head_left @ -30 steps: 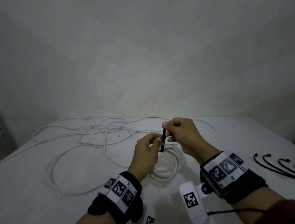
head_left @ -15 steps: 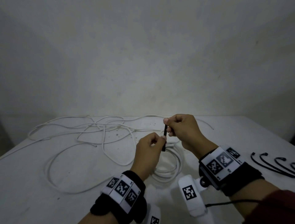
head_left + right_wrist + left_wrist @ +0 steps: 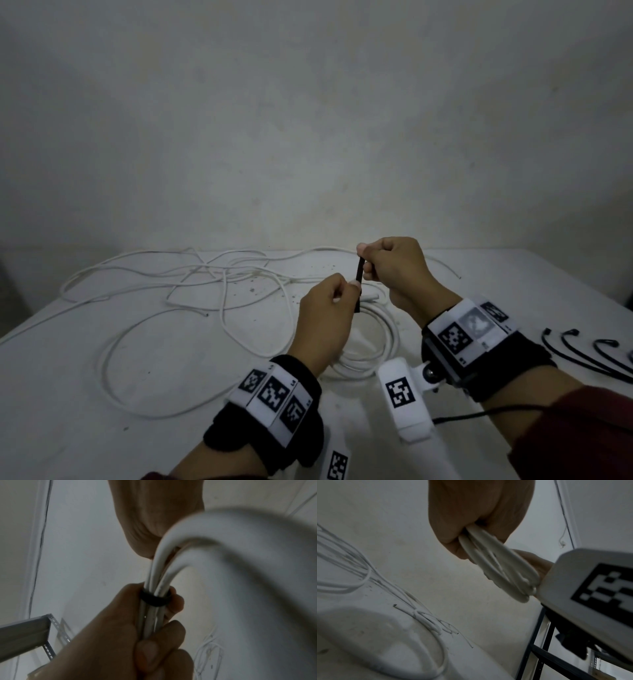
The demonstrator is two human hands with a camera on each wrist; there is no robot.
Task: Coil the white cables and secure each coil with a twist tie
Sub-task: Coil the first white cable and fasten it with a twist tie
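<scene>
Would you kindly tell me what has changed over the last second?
Little. The right hand has drawn the black twist tie slightly upward; the left hand stays gripping the cable coil and the tie's lower part. The loose cables and spare ties lie unmoved.

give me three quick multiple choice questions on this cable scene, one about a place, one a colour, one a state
1. Where do the spare ties lie?
A. table's right edge
B. table's left edge
C. on the wall

2. What colour is the twist tie being held?
A. red
B. black
C. yellow

3. How is the coil held?
A. lying untouched
B. hanging from a hook
C. gripped by both hands

Answers: 1 A, they lie beyond the right hand. 2 B, a dark band wraps the strands. 3 C, the left hand grips it too.
</scene>
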